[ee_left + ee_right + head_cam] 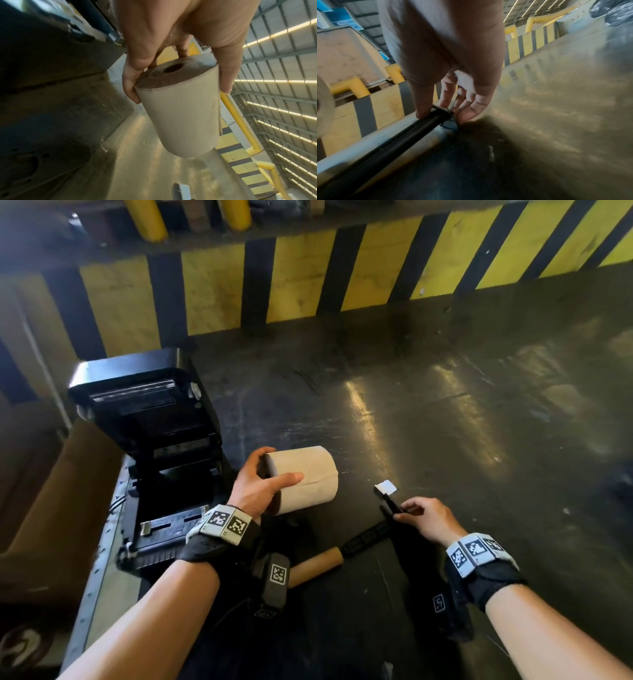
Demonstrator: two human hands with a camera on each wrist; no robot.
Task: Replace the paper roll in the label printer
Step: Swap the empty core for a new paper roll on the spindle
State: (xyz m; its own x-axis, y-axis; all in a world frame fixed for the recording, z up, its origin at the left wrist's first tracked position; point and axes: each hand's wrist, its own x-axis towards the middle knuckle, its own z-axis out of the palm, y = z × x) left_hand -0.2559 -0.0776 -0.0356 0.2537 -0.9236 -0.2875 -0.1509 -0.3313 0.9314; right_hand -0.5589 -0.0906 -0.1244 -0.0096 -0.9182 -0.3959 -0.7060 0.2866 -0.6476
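Observation:
The black label printer (150,440) stands at the left with its lid raised and its roll bay showing no paper. My left hand (272,475) grips a full brown paper roll (308,479) by its near end, just right of the printer. In the left wrist view my fingers (132,86) and thumb clasp the roll (181,115) around its rim, and the core hole shows. My right hand (407,510) pinches the end of a black spindle (366,537) that lies low over the surface. The right wrist view shows my fingers (423,102) on that spindle (388,142). An empty cardboard core (315,566) lies near my left wrist.
A small black piece with a white tab (385,487) sticks out just beyond my right fingers. A yellow-and-black striped barrier (308,278) runs along the back. A brown cardboard box (44,501) sits left of the printer. The dark, scuffed surface (462,412) stretches away to the right.

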